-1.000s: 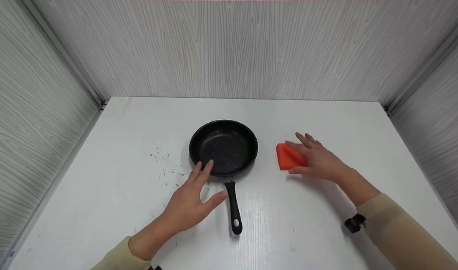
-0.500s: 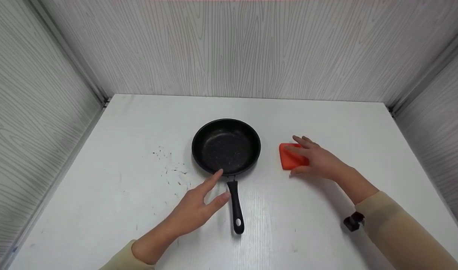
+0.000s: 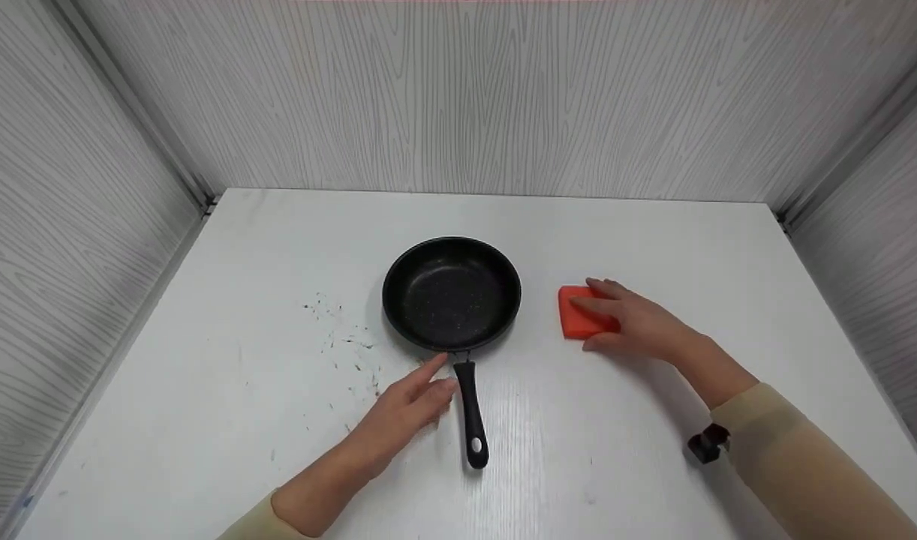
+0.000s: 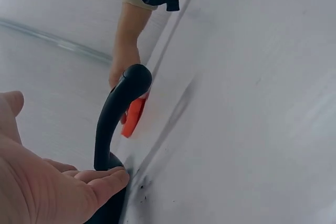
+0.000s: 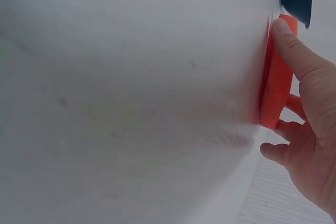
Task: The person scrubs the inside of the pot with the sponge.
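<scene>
A black frying pan lies on the white table, its handle pointing toward me. My left hand is just left of the handle, fingers extended and the index fingertip near where handle meets pan. In the left wrist view its fingertips overlap the handle's lower part, with the thumb apart. My right hand spreads over a red square pad that looks like a folded cloth. Its thumb lies at the near edge, its other fingers over the top and far edge. In the right wrist view the thumb overlaps the pad's end.
Dark crumbs are scattered on the table left of the pan. Pale wood-grain panels stand behind and along both sides. A small black device is strapped near the right sleeve.
My left hand has drawn back from over the pan's rim toward the handle, its fingers coming closer together. The right hand's fingers have lowered and narrowed around the red pad. Pan and pad stay put.
</scene>
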Demonstrator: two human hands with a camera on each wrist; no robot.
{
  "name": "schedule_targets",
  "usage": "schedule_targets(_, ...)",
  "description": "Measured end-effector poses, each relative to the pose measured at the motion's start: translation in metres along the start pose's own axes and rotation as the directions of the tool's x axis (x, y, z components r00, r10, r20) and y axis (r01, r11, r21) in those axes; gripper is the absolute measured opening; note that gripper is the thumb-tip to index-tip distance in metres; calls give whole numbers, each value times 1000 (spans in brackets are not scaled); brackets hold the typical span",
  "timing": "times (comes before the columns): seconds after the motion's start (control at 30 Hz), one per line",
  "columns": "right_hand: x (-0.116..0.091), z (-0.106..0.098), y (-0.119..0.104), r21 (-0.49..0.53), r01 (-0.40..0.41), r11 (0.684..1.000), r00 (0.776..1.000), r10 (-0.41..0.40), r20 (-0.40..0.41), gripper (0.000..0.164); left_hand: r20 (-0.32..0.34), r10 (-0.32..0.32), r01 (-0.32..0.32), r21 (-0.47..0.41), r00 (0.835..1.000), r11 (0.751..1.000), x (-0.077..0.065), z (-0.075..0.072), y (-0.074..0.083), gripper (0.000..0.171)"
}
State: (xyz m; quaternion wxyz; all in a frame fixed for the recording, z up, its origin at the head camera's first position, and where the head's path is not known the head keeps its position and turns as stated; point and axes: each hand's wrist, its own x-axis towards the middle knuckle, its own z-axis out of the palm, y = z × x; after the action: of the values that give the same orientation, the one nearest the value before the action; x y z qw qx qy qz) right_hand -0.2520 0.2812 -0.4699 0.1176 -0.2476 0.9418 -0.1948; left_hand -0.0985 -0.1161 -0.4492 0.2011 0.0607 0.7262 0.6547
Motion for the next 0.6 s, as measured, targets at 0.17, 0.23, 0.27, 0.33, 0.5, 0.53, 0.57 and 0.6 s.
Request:
schedule_targets(0.17, 0, -2, 0, 10, -14, 1000, 1000, 14, 15, 71, 34, -88, 92, -158, 996, 983, 3, 3, -1, 81)
schedule_targets(0.23, 1, -3, 0, 16, -28, 999, 999, 28, 26, 70, 50, -109, 117, -212, 993, 970, 6, 4, -2, 81)
schedule_targets(0.27, 1, -3, -1, 20, -38, 999, 999, 37, 33, 70, 57, -116, 127, -242, 992, 962, 8, 5, -3, 80)
schedule_targets(0.33, 2, -4, -1, 20, -46, 999, 998, 45, 43, 70, 65, -132, 146, -296, 989, 944, 11, 6, -5, 78)
schedule_targets(0.5, 2, -5, -3, 27, -57, 998, 997, 56, 46, 69, 66, -174, 186, -403, 982, 896, 19, 8, -11, 70)
schedule_targets(0.53, 2, -5, -3, 30, -57, 998, 997, 56, 45, 69, 69, -179, 191, -423, 981, 886, 21, 8, -12, 69)
schedule_targets(0.57, 2, -5, -3, 31, -58, 998, 997, 57, 43, 69, 72, -184, 197, -442, 980, 875, 22, 8, -12, 68)
schedule_targets(0.6, 2, -5, -3, 34, -63, 997, 997, 62, 42, 69, 79, -186, 201, -458, 979, 866, 24, 8, -13, 67)
